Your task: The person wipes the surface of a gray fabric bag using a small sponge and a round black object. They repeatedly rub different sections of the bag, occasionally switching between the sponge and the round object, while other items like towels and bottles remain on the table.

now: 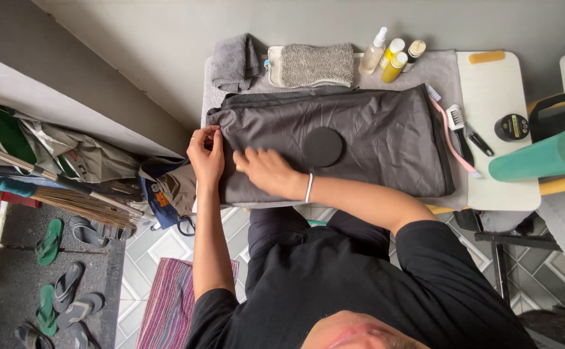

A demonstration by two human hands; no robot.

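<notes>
A dark grey folded cloth (pixel 386 139) lies spread over a small table (pixel 447 68) with a grey cover. My left hand (pixel 205 155) pinches the cloth's left edge between its fingertips. To its right, my right hand (pixel 266 171), with a white bracelet on the wrist, presses flat on the cloth, fingers spread and slightly blurred. A black round disc (pixel 322 146) rests on the cloth just right of my right hand.
At the table's back lie a grey towel (pixel 234 61), a grey scrubbing mitt (pixel 311 64) and three small bottles (pixel 392 57). Right of the cloth are brushes (pixel 458 126), a round tin (pixel 512 127) and a teal roll (pixel 544 155). Flip-flops (pixel 53 240), a broom and a striped rug (pixel 169 304) are on the floor at the left.
</notes>
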